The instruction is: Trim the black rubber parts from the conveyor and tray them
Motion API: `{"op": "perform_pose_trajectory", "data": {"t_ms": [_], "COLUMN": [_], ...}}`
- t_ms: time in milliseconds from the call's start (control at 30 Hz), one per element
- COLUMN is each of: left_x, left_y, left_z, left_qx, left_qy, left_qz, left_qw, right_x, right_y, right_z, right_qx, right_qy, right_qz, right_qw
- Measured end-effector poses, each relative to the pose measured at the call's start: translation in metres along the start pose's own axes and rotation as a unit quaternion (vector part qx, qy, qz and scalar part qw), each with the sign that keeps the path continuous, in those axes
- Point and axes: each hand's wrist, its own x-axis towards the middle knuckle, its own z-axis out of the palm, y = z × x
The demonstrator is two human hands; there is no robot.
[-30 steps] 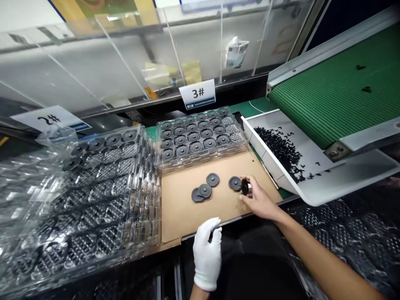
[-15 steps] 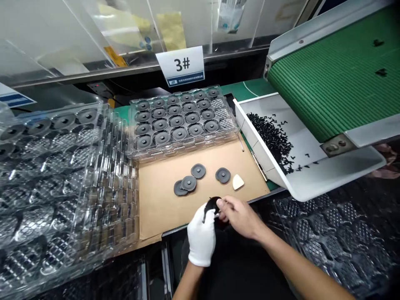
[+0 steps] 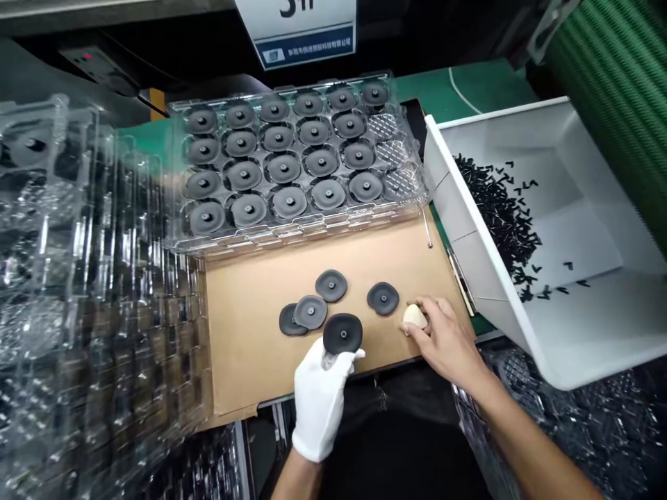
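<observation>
In a white glove, my left hand [image 3: 319,396] holds up a dark rounded disc [image 3: 342,333] with a small knob at its centre. My bare right hand [image 3: 449,340] has its fingers closed around a cream-coloured wedge-shaped sponge [image 3: 415,317] at the right side of the cardboard sheet [image 3: 250,375]. Between the hands lies a pair of stacked grey discs [image 3: 383,298]. Left of them are a single grey disc [image 3: 331,285] and two overlapping grey discs [image 3: 310,312].
Behind the cardboard stands a clear blister tray [image 3: 292,232] with rows of grey discs. Stacked clear trays [image 3: 130,298] rise at left. A white bin [image 3: 479,243] with small black parts [image 3: 500,215] stands at right, below a green conveyor belt [image 3: 615,90]. Thin tools [image 3: 461,281] lie beside it.
My right hand has left the disc in my left hand and moved right onto the sponge. My left hand now shows the disc's knobbed face. The view has tilted down and closer.
</observation>
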Motion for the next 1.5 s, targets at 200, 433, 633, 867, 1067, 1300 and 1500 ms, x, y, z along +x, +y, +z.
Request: {"op": "perform_pose_trajectory", "data": {"t_ms": [200,433,633,867,1067,1300,1500], "left_x": [0.011,-0.003,-0.022,-0.035,-0.043,-0.056,-0.059], "left_y": [0.023,0.032,0.031,0.023,0.025,0.025,0.018], "left_z": [0.012,0.024,0.021,0.015,0.014,0.009,0.001], "left_qx": [-0.007,-0.029,-0.036,-0.054,-0.049,-0.029,0.027], "left_qy": [0.029,0.063,0.096,0.091,0.072,-0.017,-0.087], "left_qz": [0.023,0.091,0.121,0.132,0.139,0.144,0.219], "left_qw": [0.999,0.993,0.987,0.986,0.986,0.989,0.971], "right_x": [0.0,-0.02,-0.048,-0.056,-0.063,-0.058,-0.058], "right_y": [-0.014,-0.072,-0.086,-0.085,-0.085,-0.084,-0.09], "right_z": [-0.023,-0.011,-0.004,-0.003,-0.009,-0.019,-0.03], "right_qx": [0.39,0.393,0.13,0.06,0.041,0.049,0.047], "right_qy": [-0.122,0.012,0.106,0.179,0.16,0.168,0.049], "right_qz": [0.121,-0.039,-0.322,-0.349,-0.36,-0.342,-0.388], "right_qw": [0.904,0.919,0.932,0.918,0.918,0.923,0.919]}}
